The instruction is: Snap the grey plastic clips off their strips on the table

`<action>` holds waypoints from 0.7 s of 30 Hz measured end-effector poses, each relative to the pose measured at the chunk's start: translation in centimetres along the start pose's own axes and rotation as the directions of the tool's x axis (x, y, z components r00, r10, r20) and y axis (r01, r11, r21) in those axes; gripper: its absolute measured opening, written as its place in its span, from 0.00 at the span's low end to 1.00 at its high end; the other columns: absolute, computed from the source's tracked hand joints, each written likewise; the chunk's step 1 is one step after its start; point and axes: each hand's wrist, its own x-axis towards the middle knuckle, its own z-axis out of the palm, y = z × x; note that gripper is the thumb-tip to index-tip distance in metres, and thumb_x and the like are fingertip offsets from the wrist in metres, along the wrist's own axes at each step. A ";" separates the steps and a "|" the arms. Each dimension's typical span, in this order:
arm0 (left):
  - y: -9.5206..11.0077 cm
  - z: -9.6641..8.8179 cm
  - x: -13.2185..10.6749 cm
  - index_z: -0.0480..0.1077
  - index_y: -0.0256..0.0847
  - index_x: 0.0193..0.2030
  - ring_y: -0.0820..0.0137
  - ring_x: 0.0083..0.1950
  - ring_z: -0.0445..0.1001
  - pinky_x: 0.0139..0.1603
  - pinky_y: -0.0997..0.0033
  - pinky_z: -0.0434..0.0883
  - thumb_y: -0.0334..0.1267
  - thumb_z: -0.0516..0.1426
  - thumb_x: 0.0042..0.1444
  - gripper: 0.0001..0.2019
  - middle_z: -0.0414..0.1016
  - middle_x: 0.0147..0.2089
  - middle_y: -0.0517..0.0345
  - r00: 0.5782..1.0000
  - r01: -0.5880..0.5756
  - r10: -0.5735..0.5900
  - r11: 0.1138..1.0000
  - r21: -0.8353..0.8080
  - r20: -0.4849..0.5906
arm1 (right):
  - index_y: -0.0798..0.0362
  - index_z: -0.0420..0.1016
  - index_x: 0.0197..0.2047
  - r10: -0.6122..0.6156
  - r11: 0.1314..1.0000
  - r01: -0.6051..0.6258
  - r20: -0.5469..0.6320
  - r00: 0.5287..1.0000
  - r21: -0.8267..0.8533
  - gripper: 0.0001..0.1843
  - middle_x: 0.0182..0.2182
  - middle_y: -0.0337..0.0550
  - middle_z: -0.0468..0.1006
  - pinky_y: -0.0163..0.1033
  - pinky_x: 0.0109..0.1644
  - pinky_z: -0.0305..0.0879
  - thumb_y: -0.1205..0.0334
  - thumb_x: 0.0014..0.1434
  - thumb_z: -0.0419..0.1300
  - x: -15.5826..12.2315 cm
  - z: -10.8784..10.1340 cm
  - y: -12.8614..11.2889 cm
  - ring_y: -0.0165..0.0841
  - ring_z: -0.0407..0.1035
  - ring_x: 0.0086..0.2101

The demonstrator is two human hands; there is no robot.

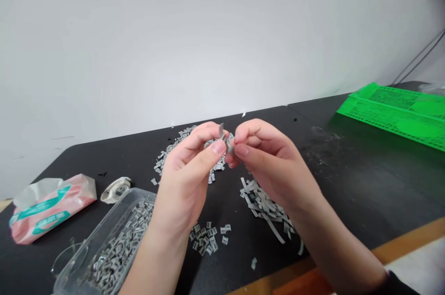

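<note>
Raised over the middle of the table, my left hand [189, 163] pinches a short grey strip [221, 131] between thumb and fingers. Close against it, my right hand [274, 158] is closed on the same grey piece from the other side. A small buckle may sit on the strip, but the fingertips hide most of it. Behind my hands spreads a pile of small grey pieces [173, 147]. Under my right hand lies a heap of cut grey strips [262, 207]. A smaller group of grey rectangular buckles [206, 239] is on the table below my left hand.
At the left stands a clear plastic box [86, 244] of grey buckles, with glasses [64, 258] beside it. A watch [117, 190] and a pink tissue pack [52, 209] lie farther left. A green plastic basket [392, 105] stands at the back right, near the wall [208, 45].
</note>
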 end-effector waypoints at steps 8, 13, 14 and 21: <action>-0.1 -0.3 -0.4 0.80 0.44 0.31 0.68 0.47 0.73 0.46 0.71 0.75 0.34 0.66 0.60 0.06 0.74 0.46 0.55 0.995 -0.083 0.088 0.989 0.121 -0.040 | 0.44 0.86 0.39 -0.119 0.961 0.083 -0.124 0.985 -0.263 0.11 0.38 0.36 0.86 0.37 0.46 0.77 0.72 0.60 0.70 -0.4 0.3 -0.7 0.30 0.79 0.38; -0.5 -0.2 -0.9 0.83 0.49 0.36 0.66 0.56 0.74 0.56 0.68 0.74 0.33 0.65 0.63 0.06 0.77 0.51 0.57 0.979 -0.183 0.198 0.955 0.235 -0.045 | 0.47 0.84 0.34 -0.123 0.922 0.033 -0.212 0.969 -0.385 0.08 0.32 0.36 0.84 0.33 0.36 0.73 0.72 0.56 0.72 -0.4 0.7 -0.9 0.28 0.75 0.33; -0.6 -0.2 -1.0 0.83 0.49 0.37 0.66 0.56 0.75 0.57 0.67 0.73 0.32 0.65 0.63 0.07 0.78 0.50 0.57 0.976 -0.198 0.215 0.948 0.251 -0.043 | 0.48 0.84 0.34 -0.113 0.921 0.018 -0.222 0.969 -0.389 0.08 0.31 0.36 0.83 0.33 0.34 0.72 0.71 0.56 0.73 -0.4 0.8 -1.0 0.28 0.74 0.31; -0.5 0.4 -1.0 0.84 0.50 0.39 0.67 0.49 0.79 0.53 0.66 0.77 0.30 0.65 0.61 0.08 0.83 0.45 0.60 0.933 -0.303 0.352 0.879 0.368 -0.072 | 0.50 0.82 0.32 -0.049 0.912 -0.066 -0.267 0.962 -0.406 0.05 0.25 0.36 0.78 0.33 0.25 0.62 0.66 0.56 0.73 -0.3 0.4 -1.1 0.27 0.67 0.25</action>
